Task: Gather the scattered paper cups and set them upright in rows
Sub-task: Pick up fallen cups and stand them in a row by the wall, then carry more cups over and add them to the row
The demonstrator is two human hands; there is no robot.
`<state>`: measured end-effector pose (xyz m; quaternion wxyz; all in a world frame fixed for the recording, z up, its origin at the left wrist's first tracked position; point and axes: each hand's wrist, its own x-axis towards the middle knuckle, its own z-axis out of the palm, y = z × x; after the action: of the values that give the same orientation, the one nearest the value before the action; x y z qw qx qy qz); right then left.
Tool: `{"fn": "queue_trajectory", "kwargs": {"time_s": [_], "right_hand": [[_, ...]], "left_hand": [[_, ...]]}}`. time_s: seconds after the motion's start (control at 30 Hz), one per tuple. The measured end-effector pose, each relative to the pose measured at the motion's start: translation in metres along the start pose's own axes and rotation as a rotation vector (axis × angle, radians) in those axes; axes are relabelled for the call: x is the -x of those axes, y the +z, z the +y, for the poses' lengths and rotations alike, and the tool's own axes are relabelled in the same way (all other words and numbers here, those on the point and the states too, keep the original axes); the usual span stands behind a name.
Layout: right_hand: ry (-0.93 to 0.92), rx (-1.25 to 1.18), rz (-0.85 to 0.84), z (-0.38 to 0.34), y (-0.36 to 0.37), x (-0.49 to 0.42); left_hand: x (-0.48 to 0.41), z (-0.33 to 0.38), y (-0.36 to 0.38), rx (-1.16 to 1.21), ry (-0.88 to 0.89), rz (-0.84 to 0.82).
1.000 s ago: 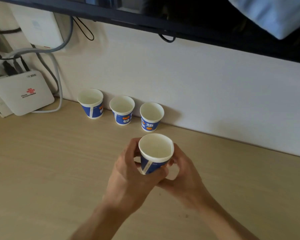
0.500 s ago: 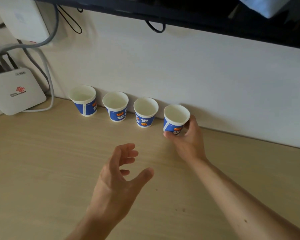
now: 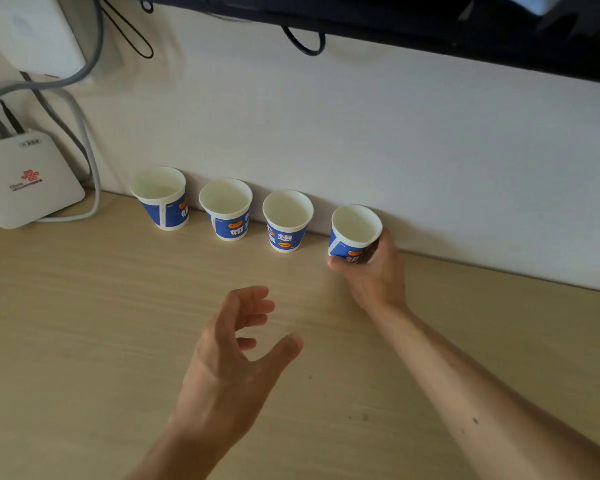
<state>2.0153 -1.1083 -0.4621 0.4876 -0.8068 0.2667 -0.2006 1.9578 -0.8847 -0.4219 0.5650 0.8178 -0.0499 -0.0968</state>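
Pale wood grain covers the desk (image 3: 84,341), which runs back to a white wall (image 3: 395,150) at the far side. Only the head view is on offer, looking down over both forearms.

Along the foot of the wall stand four paper cups in a row, all upright with their open mouths up, white inside and wrapped in blue with orange marks and white characters. The first cup (image 3: 161,199) is farthest left, the second cup (image 3: 226,210) just to its right, then the third cup (image 3: 287,221), each apart from its neighbour by a small gap. The fourth cup (image 3: 354,233) sits at the right end of the row, a slightly wider gap away from the third.

The right hand (image 3: 374,271) is wrapped around the lower part of the fourth cup, thumb on its near left side and fingers curled behind it on the right, gripping it. Whether the base rests on the desk I cannot tell, as the hand hides it.

The left hand (image 3: 236,348) hovers over the near middle of the desk, empty, with fingers loosely curled and thumb spread wide.

At the far left a white router (image 3: 21,178) with a red logo leans by the wall, grey cables (image 3: 84,133) looping around it. A dark shelf edge (image 3: 395,22) overhangs the wall.
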Motion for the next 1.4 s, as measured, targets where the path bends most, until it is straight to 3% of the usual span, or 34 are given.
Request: {"fn": "queue_trajectory", "kwargs": {"time_s": [0.4,0.73,1.17,1.4], "right_hand": [[0.019,0.054,-0.094,0.006,-0.046,0.043],[0.217,-0.067,-0.079,-0.017,-0.184,0.193],[0.213,-0.149,-0.208,-0.055,-0.379,0.235],[0.305,-0.172,-0.123,-0.027,-0.455,0.290]], "left_hand": [[0.025,0.008,0.007,-0.031,-0.023,0.012],[0.137,0.080,0.020,-0.174,-0.116,0.012],[0.302,0.218,0.119,-0.131,-0.092,-0.050],[0.378,0.231,0.153,-0.099,-0.034,-0.114]]}}
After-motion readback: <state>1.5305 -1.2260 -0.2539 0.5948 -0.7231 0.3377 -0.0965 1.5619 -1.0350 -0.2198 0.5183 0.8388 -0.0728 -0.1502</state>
